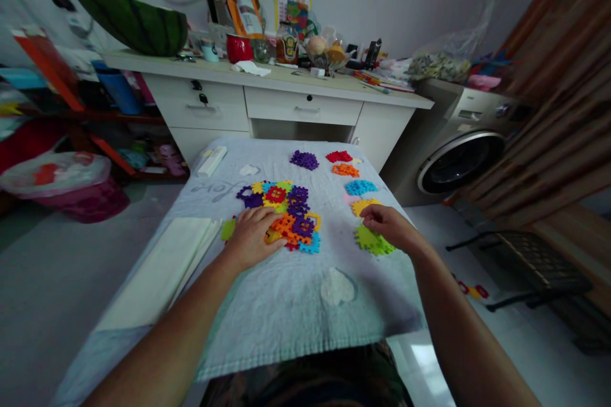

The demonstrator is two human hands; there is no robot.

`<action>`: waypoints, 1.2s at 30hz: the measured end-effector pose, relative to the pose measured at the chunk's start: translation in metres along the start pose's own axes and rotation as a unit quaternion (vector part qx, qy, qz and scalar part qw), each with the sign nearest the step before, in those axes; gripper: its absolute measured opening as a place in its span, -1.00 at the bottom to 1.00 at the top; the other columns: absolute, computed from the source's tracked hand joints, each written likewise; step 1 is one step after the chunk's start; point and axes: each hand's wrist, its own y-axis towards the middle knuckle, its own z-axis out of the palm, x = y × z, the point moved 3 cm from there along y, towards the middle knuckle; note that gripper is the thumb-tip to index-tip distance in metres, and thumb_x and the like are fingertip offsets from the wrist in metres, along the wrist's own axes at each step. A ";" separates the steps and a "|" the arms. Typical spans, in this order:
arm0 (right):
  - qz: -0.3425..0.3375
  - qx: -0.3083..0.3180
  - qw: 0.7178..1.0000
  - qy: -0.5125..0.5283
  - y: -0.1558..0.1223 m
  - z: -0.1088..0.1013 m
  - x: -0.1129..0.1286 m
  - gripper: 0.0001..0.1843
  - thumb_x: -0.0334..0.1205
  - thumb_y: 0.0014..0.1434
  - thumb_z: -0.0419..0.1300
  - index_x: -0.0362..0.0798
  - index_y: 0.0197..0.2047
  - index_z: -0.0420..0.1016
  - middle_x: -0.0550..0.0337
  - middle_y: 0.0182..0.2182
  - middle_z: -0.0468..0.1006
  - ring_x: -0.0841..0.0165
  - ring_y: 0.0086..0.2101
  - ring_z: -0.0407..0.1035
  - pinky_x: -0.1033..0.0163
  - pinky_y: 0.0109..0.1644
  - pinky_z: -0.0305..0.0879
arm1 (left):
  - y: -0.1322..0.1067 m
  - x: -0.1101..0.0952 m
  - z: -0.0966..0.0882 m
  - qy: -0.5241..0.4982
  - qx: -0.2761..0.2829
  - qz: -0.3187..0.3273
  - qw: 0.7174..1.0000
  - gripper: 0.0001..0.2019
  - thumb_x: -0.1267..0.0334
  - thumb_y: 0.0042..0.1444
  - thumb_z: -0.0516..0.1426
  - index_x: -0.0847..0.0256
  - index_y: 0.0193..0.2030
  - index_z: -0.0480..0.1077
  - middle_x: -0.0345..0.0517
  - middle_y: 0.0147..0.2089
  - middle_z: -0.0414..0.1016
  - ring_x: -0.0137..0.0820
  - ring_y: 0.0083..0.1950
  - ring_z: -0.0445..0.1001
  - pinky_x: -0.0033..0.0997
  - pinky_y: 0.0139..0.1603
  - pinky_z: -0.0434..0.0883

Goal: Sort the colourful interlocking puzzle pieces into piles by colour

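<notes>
A joined patch of colourful plastic interlocking tiles (291, 210) lies in the middle of a pale blue cloth (286, 305) on a small table. My left hand (252, 236) lies flat on its near left edge, fingers spread over orange and green tiles. My right hand (389, 226) rests over a stack of green tiles (375, 241), with its fingertips pinched at the edge of a yellow stack (363, 205). Separate stacks lie beyond: blue (360, 187), orange (345, 170), red (338, 156) and purple (304, 159).
A folded white cloth (167, 267) lies at the table's left side. Behind stands a white desk (305, 105) crowded with a watermelon (136, 22), a red mug and bottles. A washing machine (458, 159) is at right, a red basin (71, 187) at left.
</notes>
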 end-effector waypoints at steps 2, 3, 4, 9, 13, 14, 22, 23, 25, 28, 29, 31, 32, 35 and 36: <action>-0.004 0.012 1.000 -0.028 -0.002 0.005 0.006 -0.78 -0.24 0.10 0.11 -0.08 -0.20 0.49 0.22 -0.41 0.48 0.39 -0.42 0.30 0.32 -0.34 0.18 | 0.000 0.000 0.000 0.001 0.002 0.002 1.000 -0.54 0.01 0.01 0.25 0.12 0.04 0.45 0.00 0.11 0.45 -0.08 0.13 0.37 -0.04 0.17 0.26; -0.004 0.014 0.999 -0.048 -0.003 0.007 0.009 -0.79 -0.27 0.11 0.09 -0.08 -0.20 0.49 0.21 -0.40 0.49 0.39 -0.40 0.32 0.31 -0.32 0.19 | 0.000 -0.001 -0.001 0.001 0.004 0.004 1.000 -0.54 0.01 0.01 0.25 0.13 0.04 0.45 0.00 0.10 0.46 -0.08 0.12 0.37 -0.04 0.17 0.26; -0.001 0.015 0.997 -0.070 -0.003 0.009 0.011 -0.79 -0.30 0.12 0.08 -0.08 -0.21 0.50 0.20 -0.39 0.51 0.38 -0.39 0.34 0.31 -0.31 0.20 | 0.000 -0.001 -0.001 0.002 0.005 0.006 1.000 -0.54 0.01 0.02 0.24 0.14 0.05 0.45 0.00 0.10 0.46 -0.09 0.12 0.37 -0.05 0.16 0.27; 0.013 0.011 0.981 -0.192 -0.004 0.017 0.020 -0.76 -0.42 0.14 0.08 -0.10 -0.19 0.53 0.10 -0.30 0.59 0.31 -0.29 0.41 0.27 -0.20 0.22 | 0.001 -0.002 -0.002 0.001 0.007 0.007 1.000 -0.56 0.03 0.03 0.24 0.14 0.05 0.44 -0.02 0.10 0.46 -0.11 0.12 0.38 -0.06 0.15 0.27; 0.007 0.002 0.965 -0.261 0.000 0.020 0.028 -0.75 -0.44 0.10 0.17 -0.08 -0.15 0.54 0.04 -0.16 0.61 0.21 -0.11 0.42 0.19 0.00 0.22 | 0.001 -0.002 -0.002 -0.008 0.007 0.014 1.000 -0.55 0.03 0.04 0.24 0.13 0.05 0.43 -0.04 0.08 0.48 -0.12 0.11 0.39 -0.07 0.14 0.26; 0.000 0.002 0.965 -0.263 0.002 0.022 0.033 -0.75 -0.43 0.11 0.19 -0.08 -0.13 0.54 0.03 -0.14 0.61 0.20 -0.08 0.42 0.18 0.03 0.22 | 0.001 -0.002 -0.002 -0.010 0.006 0.015 1.000 -0.55 0.03 0.04 0.24 0.13 0.05 0.43 -0.04 0.08 0.48 -0.13 0.11 0.39 -0.07 0.14 0.26; -0.144 0.067 0.966 -0.202 0.027 0.080 0.095 -0.61 -0.15 0.17 0.28 -0.09 0.05 0.48 0.00 -0.08 0.55 0.22 -0.06 0.40 0.15 0.05 0.24 | 0.001 -0.001 -0.002 -0.020 0.004 0.012 1.000 -0.62 0.07 0.07 0.22 0.13 0.03 0.44 -0.04 0.03 0.53 -0.12 0.08 0.43 -0.06 0.11 0.27; -0.153 0.071 0.963 -0.209 0.029 0.089 0.099 -0.54 -0.09 0.14 0.31 -0.10 0.07 0.46 -0.02 -0.08 0.54 0.21 -0.06 0.39 0.13 0.05 0.24 | 0.001 0.000 -0.002 -0.020 0.003 0.011 1.000 -0.62 0.08 0.07 0.22 0.13 0.03 0.44 -0.04 0.03 0.53 -0.12 0.08 0.43 -0.07 0.11 0.27; -0.153 0.076 0.960 -0.221 0.031 0.102 0.102 -0.48 -0.04 0.12 0.32 -0.12 0.09 0.45 -0.04 -0.10 0.54 0.19 -0.08 0.39 0.12 0.03 0.24 | 0.001 0.001 -0.001 -0.021 -0.002 0.011 1.000 -0.61 0.08 0.07 0.22 0.13 0.03 0.43 -0.04 0.03 0.53 -0.13 0.08 0.42 -0.07 0.12 0.26; -0.151 0.078 0.961 -0.218 0.033 0.108 0.099 -0.53 -0.13 0.12 0.31 -0.13 0.07 0.46 -0.02 -0.12 0.54 0.21 -0.12 0.39 0.15 0.01 0.24 | 0.000 0.002 0.001 -0.021 -0.005 0.007 1.000 -0.62 0.08 0.06 0.22 0.12 0.02 0.44 -0.06 0.02 0.53 -0.14 0.06 0.42 -0.07 0.13 0.26; -0.151 0.076 0.963 -0.212 0.033 0.108 0.098 -0.56 -0.17 0.12 0.31 -0.13 0.05 0.47 -0.01 -0.13 0.55 0.22 -0.12 0.39 0.17 0.01 0.23 | 0.000 0.002 0.001 -0.022 -0.005 0.007 1.000 -0.62 0.07 0.06 0.22 0.12 0.01 0.44 -0.06 0.02 0.53 -0.14 0.06 0.42 -0.07 0.13 0.26; -0.150 0.072 0.965 -0.200 0.034 0.105 0.098 -0.62 -0.23 0.12 0.29 -0.14 0.02 0.48 0.00 -0.13 0.55 0.24 -0.12 0.39 0.18 0.01 0.23 | 0.000 0.002 0.001 -0.020 -0.009 0.002 1.000 -0.63 0.07 0.08 0.22 0.12 0.01 0.44 -0.06 0.03 0.52 -0.14 0.07 0.42 -0.06 0.14 0.26; -0.151 0.073 0.966 -0.196 0.035 0.103 0.098 -0.63 -0.25 0.12 0.29 -0.14 0.01 0.49 0.01 -0.14 0.55 0.25 -0.12 0.39 0.19 0.02 0.23 | 0.001 0.002 0.001 -0.017 -0.012 -0.002 1.000 -0.64 0.07 0.08 0.21 0.12 0.01 0.45 -0.05 0.03 0.52 -0.14 0.08 0.42 -0.06 0.15 0.26; -0.158 0.095 0.964 -0.193 0.035 0.100 0.101 -0.61 -0.22 0.10 0.32 -0.11 0.00 0.48 0.02 -0.14 0.55 0.24 -0.13 0.40 0.18 0.01 0.23 | 0.001 0.003 -0.001 -0.011 -0.021 -0.017 1.000 -0.67 0.07 0.11 0.19 0.10 0.00 0.45 -0.05 0.05 0.52 -0.12 0.09 0.40 -0.03 0.15 0.26; -0.162 0.104 0.962 -0.195 0.035 0.100 0.102 -0.59 -0.19 0.08 0.33 -0.11 0.01 0.48 0.01 -0.13 0.55 0.22 -0.12 0.40 0.17 0.00 0.23 | 0.002 0.003 -0.002 -0.011 -0.026 -0.021 0.999 -0.67 0.07 0.12 0.19 0.09 0.00 0.45 -0.04 0.05 0.51 -0.12 0.10 0.40 -0.03 0.15 0.26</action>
